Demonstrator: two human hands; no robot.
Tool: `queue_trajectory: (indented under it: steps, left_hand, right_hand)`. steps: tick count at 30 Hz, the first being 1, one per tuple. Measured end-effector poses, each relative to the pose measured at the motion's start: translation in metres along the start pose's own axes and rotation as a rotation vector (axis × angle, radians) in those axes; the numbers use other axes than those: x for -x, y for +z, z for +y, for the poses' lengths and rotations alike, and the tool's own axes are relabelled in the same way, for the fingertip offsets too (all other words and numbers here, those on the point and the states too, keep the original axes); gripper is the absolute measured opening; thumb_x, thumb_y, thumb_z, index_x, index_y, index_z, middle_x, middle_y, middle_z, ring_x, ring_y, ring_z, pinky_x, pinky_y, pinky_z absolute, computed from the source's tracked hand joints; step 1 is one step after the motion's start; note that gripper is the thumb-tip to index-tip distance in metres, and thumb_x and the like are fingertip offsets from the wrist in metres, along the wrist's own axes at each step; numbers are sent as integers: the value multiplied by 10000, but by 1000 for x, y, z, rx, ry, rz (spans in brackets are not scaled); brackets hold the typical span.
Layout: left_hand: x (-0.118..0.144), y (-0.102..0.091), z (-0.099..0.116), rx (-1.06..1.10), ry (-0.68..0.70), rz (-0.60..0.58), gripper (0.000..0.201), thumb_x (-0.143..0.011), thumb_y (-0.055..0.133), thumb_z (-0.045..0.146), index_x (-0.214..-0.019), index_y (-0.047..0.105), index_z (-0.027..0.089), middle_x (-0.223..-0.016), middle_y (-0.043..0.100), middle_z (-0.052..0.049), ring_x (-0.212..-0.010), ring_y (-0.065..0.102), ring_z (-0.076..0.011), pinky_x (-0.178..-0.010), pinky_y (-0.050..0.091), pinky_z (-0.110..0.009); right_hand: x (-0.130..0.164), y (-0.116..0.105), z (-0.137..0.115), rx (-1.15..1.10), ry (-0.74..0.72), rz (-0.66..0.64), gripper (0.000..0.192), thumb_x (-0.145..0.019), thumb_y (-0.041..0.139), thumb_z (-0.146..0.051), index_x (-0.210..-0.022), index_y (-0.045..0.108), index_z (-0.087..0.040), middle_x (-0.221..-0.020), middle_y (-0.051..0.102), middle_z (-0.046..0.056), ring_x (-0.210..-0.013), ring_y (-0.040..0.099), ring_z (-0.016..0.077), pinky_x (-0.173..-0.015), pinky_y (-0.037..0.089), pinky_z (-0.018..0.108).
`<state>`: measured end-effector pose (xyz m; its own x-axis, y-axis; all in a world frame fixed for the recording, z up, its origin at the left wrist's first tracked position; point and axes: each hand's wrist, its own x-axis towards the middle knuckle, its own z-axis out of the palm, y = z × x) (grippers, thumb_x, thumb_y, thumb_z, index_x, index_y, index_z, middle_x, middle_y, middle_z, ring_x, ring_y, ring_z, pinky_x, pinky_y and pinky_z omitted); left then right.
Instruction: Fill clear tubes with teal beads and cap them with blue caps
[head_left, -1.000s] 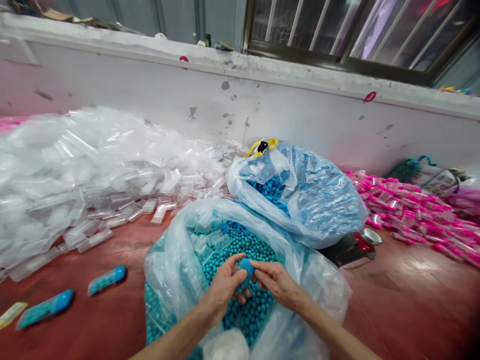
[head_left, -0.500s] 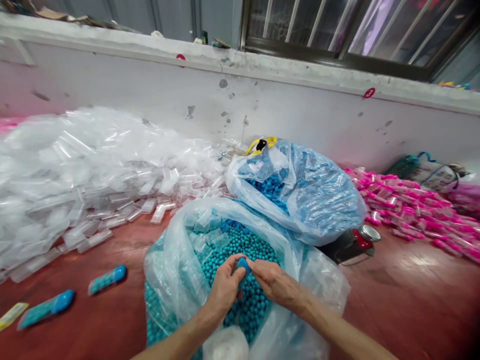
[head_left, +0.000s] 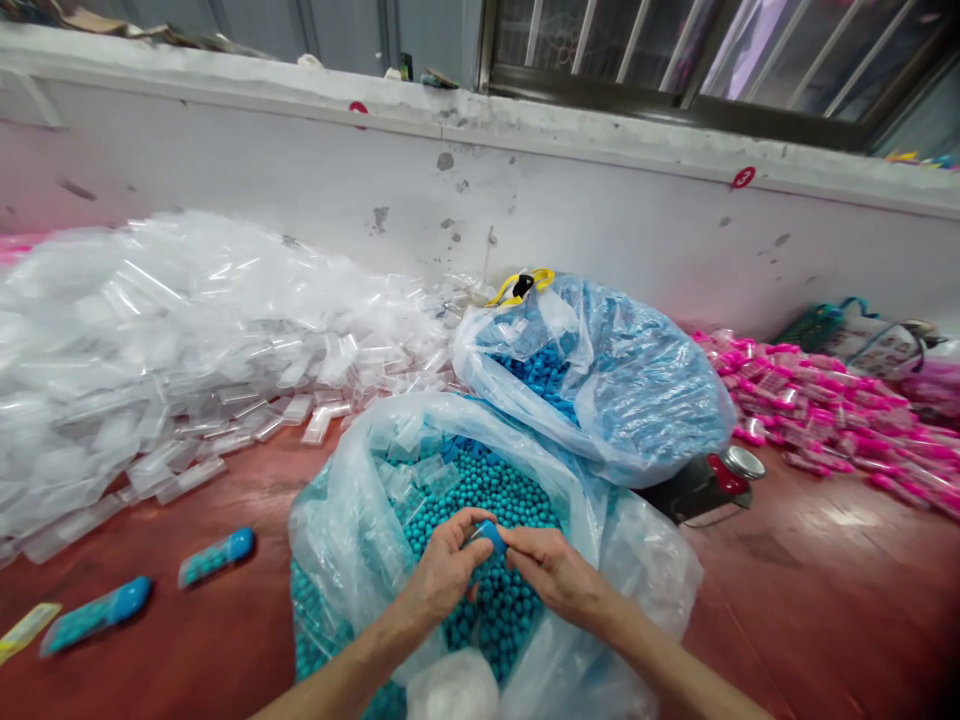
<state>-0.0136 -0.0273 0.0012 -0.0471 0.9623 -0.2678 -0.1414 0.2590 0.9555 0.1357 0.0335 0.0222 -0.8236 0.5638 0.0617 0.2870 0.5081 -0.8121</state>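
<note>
Both hands meet over the open bag (head_left: pixel 352 530) of teal beads (head_left: pixel 495 490): the left hand (head_left: pixel 442 575) and right hand (head_left: pixel 551 572) pinch a small blue cap (head_left: pixel 491 537) between their fingertips, just above the beads. Two filled tubes (head_left: pixel 216 557) lie on the red floor to the left

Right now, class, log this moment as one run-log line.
left hand: grips clear tube | right hand: pinches blue cap | below: bag of teal balls | floor left: two filled tubes
</note>
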Motion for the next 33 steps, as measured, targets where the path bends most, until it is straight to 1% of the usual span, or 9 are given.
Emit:
queue_trajectory:
  steps: [3, 7, 11, 15, 18, 21, 24, 27, 33]
  left_hand:
    - [1, -1, -1, -14, 60, 19, 219, -726, 490, 245, -935, 492, 179, -587, 437, 79, -342, 328, -21, -322, 312, -149]
    - [3, -2, -5, -36, 74, 83, 210, -757, 469, 273, -950, 470, 190, -657, 480, 63, -359, 365, -14, -331, 320, -137]
    - [4, -9, -7, -5, -30, -26, 321, -739, 502, 377, -993, 417, 199, -639, 475, 69, -328, 446, -39, -291, 284, -140]
    - [7, -12, -7, -29, -34, -79, 333, -735, 513, 405, -988, 418, 212, -621, 442, 79, -326, 449, -39, -285, 261, -135]
    - [9, -8, -9, -40, -26, 1, 311, -751, 493, 376, -1004, 411, 214, -638, 426, 79, -339, 407, -29, -299, 274, -140]
    - [9, -3, -12, -23, 20, 141, 364, -762, 484, 344, -1092, 401, 213, -633, 412, 73, -398, 392, -46, -350, 320, -157]
    - [8, 0, -11, -1, 60, 205, 410, -755, 502, 317, -1141, 431, 198, -664, 487, 40, -526, 465, -91, -477, 390, -193]
    - [8, 1, -5, 39, 88, 180, 400, -701, 559, 268, -1089, 512, 182, -826, 583, -11, -798, 533, -157, -709, 419, -239]
    - [7, 6, 3, 101, 77, 133, 258, -698, 541, 252, -946, 550, 180, -743, 574, 11, -765, 525, -151, -720, 404, -243]
  right_hand:
    - [1, 4, -1, 69, -49, 55, 246, -881, 357, -262, -770, 560, -180, -625, 463, -25, -581, 416, 104, -572, 345, 225]
    - [2, 10, 6, -237, 86, 42, 237, -869, 382, -298, -883, 595, -196, -641, 462, -32, -541, 421, 84, -517, 371, 201]
    - [-2, 6, 13, -526, 267, -12, 298, -729, 562, -349, -987, 592, -204, -726, 500, -29, -495, 437, 64, -451, 413, 198]
    - [-13, 2, 12, -656, 422, 116, 527, -612, 642, -302, -1108, 520, -172, -707, 533, -36, -470, 467, 74, -418, 442, 219]
    - [-18, 4, 5, -499, 393, 222, 496, -671, 593, -285, -1144, 511, -161, -772, 586, 0, -532, 520, 105, -492, 483, 259]
    - [-15, 10, -6, -215, 258, 152, 390, -781, 488, -273, -1159, 527, -185, -1003, 606, 65, -874, 568, 186, -806, 457, 360]
    - [-8, 21, -14, -82, 220, -4, 700, -697, 614, -302, -1322, 325, -172, -1321, 383, 125, -1186, 374, 257, -973, 320, 413]
    - [-6, 34, -16, -1, 214, 5, 1001, -551, 728, -277, -1366, 170, -115, -1338, 307, 182, -1226, 309, 293, -986, 302, 430]
    - [-8, 51, -7, 243, 115, 229, 794, -587, 622, -216, -1301, 283, -132, -1132, 480, 165, -1043, 489, 309, -836, 433, 443]
